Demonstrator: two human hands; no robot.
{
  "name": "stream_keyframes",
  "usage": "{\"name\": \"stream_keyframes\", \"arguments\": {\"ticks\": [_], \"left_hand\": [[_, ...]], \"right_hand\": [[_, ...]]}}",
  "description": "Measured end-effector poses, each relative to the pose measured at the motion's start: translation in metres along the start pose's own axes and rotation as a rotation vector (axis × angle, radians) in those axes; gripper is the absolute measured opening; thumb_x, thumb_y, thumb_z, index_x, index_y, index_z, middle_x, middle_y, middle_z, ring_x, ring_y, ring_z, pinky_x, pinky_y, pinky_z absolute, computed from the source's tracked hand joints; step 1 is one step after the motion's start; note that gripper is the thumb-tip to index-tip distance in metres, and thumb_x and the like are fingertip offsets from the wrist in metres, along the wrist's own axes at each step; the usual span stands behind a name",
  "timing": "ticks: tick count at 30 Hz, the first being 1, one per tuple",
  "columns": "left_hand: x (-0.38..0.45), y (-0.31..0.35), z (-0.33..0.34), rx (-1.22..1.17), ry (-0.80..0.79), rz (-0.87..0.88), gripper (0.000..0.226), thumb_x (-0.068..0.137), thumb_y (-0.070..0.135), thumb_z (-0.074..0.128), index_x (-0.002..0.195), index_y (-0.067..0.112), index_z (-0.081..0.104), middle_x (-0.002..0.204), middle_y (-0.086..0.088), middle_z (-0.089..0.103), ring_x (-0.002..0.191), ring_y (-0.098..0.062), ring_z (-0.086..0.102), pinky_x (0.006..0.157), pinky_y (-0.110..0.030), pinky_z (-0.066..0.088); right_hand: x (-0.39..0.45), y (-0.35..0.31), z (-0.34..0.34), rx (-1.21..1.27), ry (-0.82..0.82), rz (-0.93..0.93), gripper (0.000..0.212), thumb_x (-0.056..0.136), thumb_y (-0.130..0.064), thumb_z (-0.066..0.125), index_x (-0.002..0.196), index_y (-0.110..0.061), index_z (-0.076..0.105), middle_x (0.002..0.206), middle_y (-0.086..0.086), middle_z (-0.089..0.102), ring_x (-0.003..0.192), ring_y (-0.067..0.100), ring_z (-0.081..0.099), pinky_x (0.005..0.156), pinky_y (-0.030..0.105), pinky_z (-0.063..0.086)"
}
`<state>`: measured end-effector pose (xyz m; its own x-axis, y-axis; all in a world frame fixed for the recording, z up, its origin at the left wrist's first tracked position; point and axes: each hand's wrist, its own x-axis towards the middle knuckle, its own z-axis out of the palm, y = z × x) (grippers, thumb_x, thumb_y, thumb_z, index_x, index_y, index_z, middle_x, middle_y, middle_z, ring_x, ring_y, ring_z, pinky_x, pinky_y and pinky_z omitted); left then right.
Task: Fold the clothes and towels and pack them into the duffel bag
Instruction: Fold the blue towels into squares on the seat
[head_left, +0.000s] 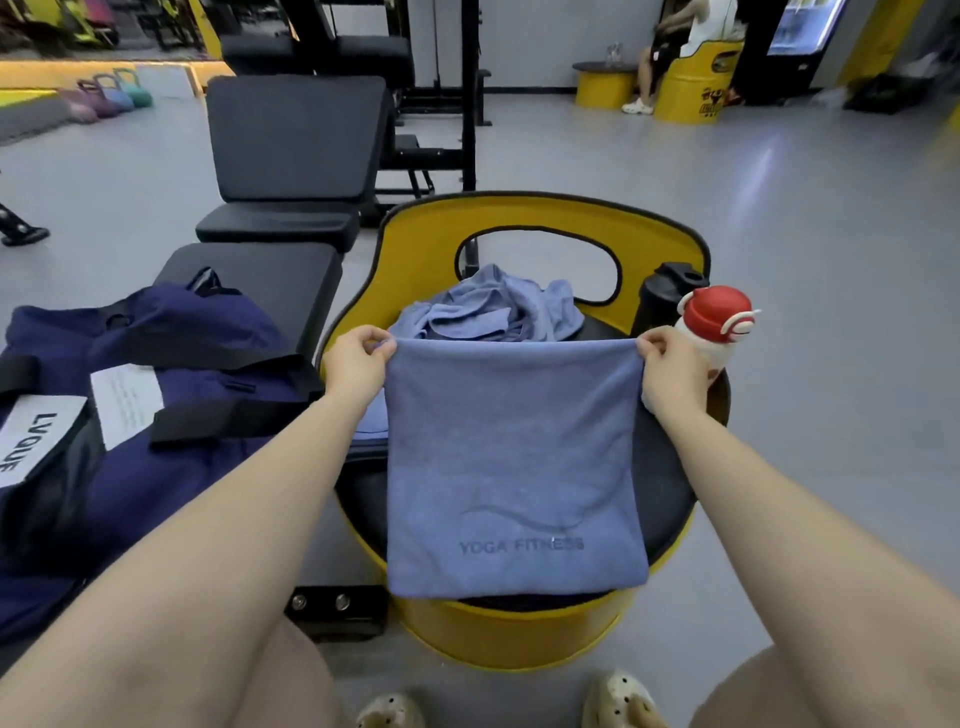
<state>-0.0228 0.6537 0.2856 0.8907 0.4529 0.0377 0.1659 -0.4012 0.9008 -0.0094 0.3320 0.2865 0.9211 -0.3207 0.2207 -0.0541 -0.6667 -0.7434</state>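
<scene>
A blue towel (514, 467) printed "YOGA FITNESS" hangs doubled over in front of me, above the black seat of a yellow barrel chair (540, 218). My left hand (358, 361) pinches its upper left corner and my right hand (667, 369) pinches its upper right corner. Behind the towel, a crumpled blue garment (488, 306) lies on the seat. The navy duffel bag (156, 395) with black straps and a white "LVQUE" label sits to the left on a black bench.
A white bottle with a red cap (719, 322) and a black bottle (662, 296) stand at the seat's right side. Black gym benches (291, 150) stretch away to the left. A person sits on another yellow barrel (691, 78) far back. Grey floor lies to the right.
</scene>
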Motion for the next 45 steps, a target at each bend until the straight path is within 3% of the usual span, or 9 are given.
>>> {"name": "stream_keyframes", "arguments": {"ticks": [5,10,13,18,20,22,26,41,45], "left_hand": [[0.009,-0.010,0.009,-0.046,0.002,-0.041,0.006,0.092,0.016,0.060,0.089,0.016,0.065,0.091,-0.004,0.060,0.085,-0.021,0.055,0.087,-0.048,0.054],[-0.011,-0.017,0.012,-0.079,-0.025,-0.022,0.006,0.093,0.009,0.056,0.094,0.012,0.061,0.080,0.001,0.055,0.083,-0.019,0.051,0.089,-0.043,0.051],[-0.030,-0.023,0.008,-0.075,-0.030,-0.022,0.011,0.093,0.005,0.055,0.100,0.008,0.063,0.091,-0.006,0.057,0.087,-0.021,0.053,0.090,-0.041,0.050],[-0.070,-0.039,0.001,-0.051,-0.041,-0.035,0.010,0.094,0.006,0.053,0.097,0.010,0.062,0.093,-0.005,0.057,0.084,-0.020,0.053,0.070,-0.027,0.046],[-0.085,-0.043,-0.002,-0.031,-0.034,-0.037,0.013,0.094,0.007,0.053,0.103,0.007,0.063,0.093,-0.004,0.057,0.077,-0.015,0.053,0.061,-0.015,0.041],[-0.098,-0.048,-0.005,-0.007,-0.040,-0.033,0.014,0.094,0.007,0.053,0.105,0.007,0.062,0.093,-0.004,0.056,0.074,-0.012,0.051,0.056,-0.016,0.039],[-0.120,-0.062,-0.011,0.068,-0.113,-0.011,0.011,0.094,0.005,0.052,0.099,0.011,0.060,0.096,-0.003,0.058,0.090,-0.015,0.051,0.077,-0.022,0.036],[-0.157,-0.105,-0.013,0.161,-0.252,-0.050,0.023,0.093,0.007,0.052,0.081,0.026,0.058,0.099,-0.002,0.061,0.092,-0.018,0.059,0.067,-0.025,0.041],[-0.163,-0.113,-0.011,0.186,-0.288,-0.103,0.024,0.091,0.001,0.052,0.082,0.022,0.060,0.096,0.001,0.060,0.089,-0.015,0.056,0.064,-0.016,0.041]], "right_hand": [[0.009,0.007,0.013,0.044,-0.007,0.027,0.018,0.098,-0.014,0.046,0.101,-0.010,0.063,0.096,0.012,0.063,0.088,0.027,0.058,0.066,0.027,0.039],[-0.007,0.018,0.013,0.128,-0.023,0.056,0.016,0.098,-0.015,0.046,0.093,-0.017,0.061,0.091,0.007,0.062,0.090,0.028,0.060,0.083,0.047,0.053],[-0.025,0.023,0.008,0.177,-0.022,0.087,0.015,0.097,-0.013,0.048,0.091,-0.018,0.060,0.095,0.004,0.060,0.097,0.028,0.059,0.088,0.046,0.052],[-0.062,0.037,0.000,0.194,-0.006,0.128,0.013,0.097,-0.015,0.050,0.091,-0.021,0.060,0.107,0.010,0.061,0.102,0.030,0.057,0.087,0.048,0.053],[-0.076,0.044,-0.002,0.192,-0.002,0.148,0.013,0.097,-0.015,0.050,0.091,-0.022,0.059,0.106,0.009,0.062,0.100,0.030,0.058,0.085,0.047,0.053],[-0.088,0.048,-0.005,0.189,-0.007,0.146,0.013,0.098,-0.015,0.049,0.092,-0.020,0.059,0.099,0.006,0.062,0.096,0.028,0.059,0.081,0.042,0.052],[-0.113,0.058,-0.007,0.157,-0.059,0.134,0.014,0.099,-0.014,0.048,0.098,-0.010,0.061,0.096,0.005,0.062,0.092,0.022,0.054,0.074,0.030,0.040],[-0.160,0.092,-0.006,0.143,-0.103,0.184,0.015,0.099,-0.013,0.045,0.096,-0.011,0.060,0.092,0.006,0.062,0.086,0.024,0.056,0.068,0.029,0.041],[-0.168,0.101,-0.003,0.180,-0.136,0.230,0.012,0.097,-0.012,0.050,0.093,-0.011,0.061,0.092,0.008,0.064,0.088,0.025,0.059,0.066,0.028,0.042]]}}
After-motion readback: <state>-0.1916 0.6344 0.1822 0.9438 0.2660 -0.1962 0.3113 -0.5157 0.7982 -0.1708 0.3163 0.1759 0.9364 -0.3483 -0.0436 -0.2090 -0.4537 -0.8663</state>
